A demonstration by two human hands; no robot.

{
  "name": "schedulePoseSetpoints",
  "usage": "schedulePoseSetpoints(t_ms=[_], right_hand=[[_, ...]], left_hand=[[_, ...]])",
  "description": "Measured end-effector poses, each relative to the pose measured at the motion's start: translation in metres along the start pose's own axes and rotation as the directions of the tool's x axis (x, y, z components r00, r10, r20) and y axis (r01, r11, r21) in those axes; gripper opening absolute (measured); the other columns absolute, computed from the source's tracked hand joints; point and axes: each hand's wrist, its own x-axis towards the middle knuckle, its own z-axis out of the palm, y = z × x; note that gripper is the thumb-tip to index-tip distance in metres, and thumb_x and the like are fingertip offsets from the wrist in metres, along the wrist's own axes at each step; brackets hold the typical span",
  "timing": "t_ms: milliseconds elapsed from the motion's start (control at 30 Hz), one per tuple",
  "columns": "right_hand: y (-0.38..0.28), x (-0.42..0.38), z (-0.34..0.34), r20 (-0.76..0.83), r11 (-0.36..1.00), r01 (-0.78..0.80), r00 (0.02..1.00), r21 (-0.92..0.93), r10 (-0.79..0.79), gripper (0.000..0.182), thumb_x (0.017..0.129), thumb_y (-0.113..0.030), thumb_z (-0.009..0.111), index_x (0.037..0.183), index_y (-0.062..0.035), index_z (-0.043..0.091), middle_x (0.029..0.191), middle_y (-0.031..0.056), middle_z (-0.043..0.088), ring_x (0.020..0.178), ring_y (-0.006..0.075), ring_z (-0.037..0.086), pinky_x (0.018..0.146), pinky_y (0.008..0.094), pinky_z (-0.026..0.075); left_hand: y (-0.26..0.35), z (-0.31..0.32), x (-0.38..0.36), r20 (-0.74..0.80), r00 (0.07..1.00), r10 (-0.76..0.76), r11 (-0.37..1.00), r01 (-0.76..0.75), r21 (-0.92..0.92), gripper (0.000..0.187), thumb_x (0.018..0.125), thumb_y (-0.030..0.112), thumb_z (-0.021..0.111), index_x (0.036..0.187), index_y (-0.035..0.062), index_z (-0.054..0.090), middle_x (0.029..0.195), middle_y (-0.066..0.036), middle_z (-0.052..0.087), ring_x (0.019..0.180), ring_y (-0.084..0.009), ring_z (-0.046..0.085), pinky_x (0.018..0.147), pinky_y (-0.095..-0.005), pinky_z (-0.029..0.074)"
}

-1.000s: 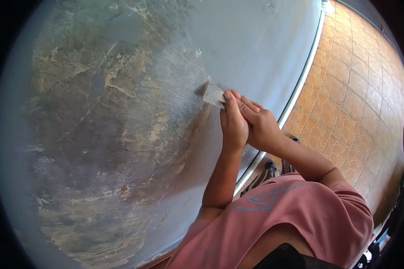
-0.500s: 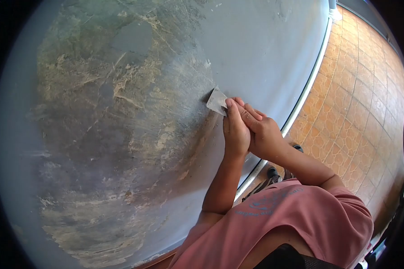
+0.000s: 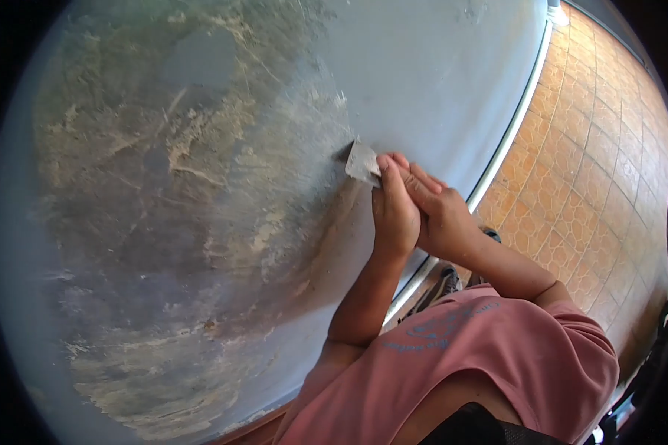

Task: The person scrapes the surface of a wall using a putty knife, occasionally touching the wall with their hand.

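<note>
Both my hands are closed around a putty knife whose handle is hidden in the fingers. Its flat metal blade (image 3: 362, 164) points left, at the border between the scraped area and smooth paint; one corner meets its own shadow at the wall. My left hand (image 3: 395, 211) grips from the near side, thumb along the base of the blade. Pressed against it, my right hand (image 3: 439, 211) wraps round from the right. The grey-blue wall (image 3: 423, 74) carries a wide scraped patch (image 3: 148, 215), rough and mottled, with bare plaster and streaks.
A pale pipe or trim strip (image 3: 506, 152) runs along the wall's lower edge. Beyond it lies an orange patterned tile floor (image 3: 571, 178). My shoe (image 3: 445, 285) shows below my arms, beside the pink shirt (image 3: 453, 348). Dark items stand at the far right edge.
My hands and the putty knife have shifted slightly right in view, the blade tilting a little. The wall view has moved slightly left. The grip is unchanged.
</note>
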Motion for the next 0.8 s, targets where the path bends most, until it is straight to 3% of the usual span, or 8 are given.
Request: schedulePoseSetpoints(t_ms=[67, 200, 267, 333, 500, 633, 767, 800], right_hand=[[0.011, 0.0, 0.003, -0.064, 0.997, 0.075, 0.995, 0.024, -0.073, 0.066, 0.075, -0.013, 0.06, 0.138, -0.0179, 0.043, 0.085, 0.0155, 0.065, 0.07, 0.0379, 0.063, 0.062, 0.0442, 0.052], [0.0, -0.004, 0.007, -0.039, 0.999, -0.009, 0.999, -0.051, 0.007, 0.064, 0.074, -0.01, 0.061, 0.135, -0.0171, 0.046, 0.085, 0.0159, 0.065, 0.069, 0.0372, 0.063, 0.063, 0.0438, 0.052], [0.002, 0.003, 0.01, -0.138, 0.995, 0.094, 0.986, -0.019, -0.096, 0.063, 0.076, -0.01, 0.059, 0.137, -0.0178, 0.045, 0.085, 0.0173, 0.064, 0.072, 0.0384, 0.062, 0.062, 0.0436, 0.052], [0.003, 0.006, 0.003, -0.159, 0.99, 0.14, 0.978, 0.031, -0.134, 0.064, 0.077, -0.01, 0.059, 0.139, -0.0185, 0.044, 0.088, 0.0174, 0.064, 0.073, 0.0391, 0.062, 0.062, 0.0436, 0.052], [-0.003, -0.004, 0.009, -0.065, 1.0, 0.025, 0.998, -0.006, -0.025, 0.063, 0.074, -0.009, 0.06, 0.135, -0.0159, 0.047, 0.105, 0.018, 0.063, 0.084, 0.0391, 0.062, 0.07, 0.0442, 0.052], [0.003, 0.029, 0.008, -0.143, 0.988, 0.147, 0.978, -0.043, -0.151, 0.061, 0.074, -0.009, 0.058, 0.134, -0.0115, 0.047, 0.115, 0.0183, 0.061, 0.092, 0.0403, 0.06, 0.075, 0.0455, 0.052], [-0.01, 0.011, -0.002, -0.103, 0.985, 0.163, 0.98, -0.057, -0.168, 0.059, 0.075, -0.007, 0.056, 0.134, -0.0118, 0.047, 0.121, 0.0154, 0.059, 0.091, 0.04, 0.061, 0.076, 0.0453, 0.052], [-0.017, 0.006, -0.003, -0.032, 0.999, 0.047, 0.998, 0.011, -0.047, 0.058, 0.075, -0.007, 0.056, 0.133, -0.0129, 0.049, 0.121, 0.0163, 0.058, 0.089, 0.0406, 0.061, 0.075, 0.0457, 0.052]], left_hand=[[-0.002, 0.004, 0.002, 0.021, 1.0, 0.022, 1.0, -0.022, 0.01, 0.043, 0.098, 0.054, 0.033, 0.096, 0.0108, 0.037, 0.061, -0.006, 0.046, 0.066, -0.0217, 0.057, 0.072, -0.0373, 0.051], [-0.003, -0.003, -0.001, 0.026, 0.999, 0.024, 1.0, -0.024, -0.016, 0.046, 0.097, 0.055, 0.032, 0.095, 0.0102, 0.038, 0.061, -0.006, 0.048, 0.065, -0.0218, 0.058, 0.072, -0.0367, 0.051], [0.001, -0.005, 0.005, 0.059, 0.998, 0.033, 0.998, -0.036, 0.044, 0.047, 0.097, 0.056, 0.03, 0.095, 0.0097, 0.038, 0.061, -0.007, 0.049, 0.065, -0.0223, 0.058, 0.072, -0.0366, 0.051], [0.002, 0.0, 0.004, 0.054, 0.998, 0.03, 0.992, -0.036, 0.124, 0.047, 0.097, 0.056, 0.029, 0.095, 0.0094, 0.038, 0.062, -0.008, 0.049, 0.065, -0.0224, 0.058, 0.072, -0.0374, 0.051], [0.001, -0.008, -0.001, 0.059, 0.998, 0.029, 0.998, -0.032, 0.046, 0.048, 0.098, 0.055, 0.027, 0.095, 0.0084, 0.038, 0.063, -0.008, 0.051, 0.068, -0.0229, 0.059, 0.073, -0.0336, 0.049], [0.029, 0.002, 0.021, 0.069, 0.992, 0.103, 0.976, -0.114, 0.185, 0.049, 0.101, 0.049, 0.028, 0.091, 0.0049, 0.046, 0.066, -0.008, 0.058, 0.064, -0.0168, 0.058, 0.07, -0.0271, 0.048], [0.017, 0.005, 0.001, -0.007, 0.998, 0.058, 0.998, -0.057, 0.04, 0.045, 0.099, 0.053, 0.028, 0.096, 0.0096, 0.039, 0.064, -0.007, 0.051, 0.064, -0.022, 0.058, 0.07, -0.0366, 0.05], [0.013, 0.001, 0.004, 0.021, 0.997, 0.071, 0.997, -0.072, 0.036, 0.045, 0.099, 0.053, 0.028, 0.096, 0.0094, 0.039, 0.064, -0.008, 0.051, 0.064, -0.0219, 0.058, 0.069, -0.0367, 0.051]])
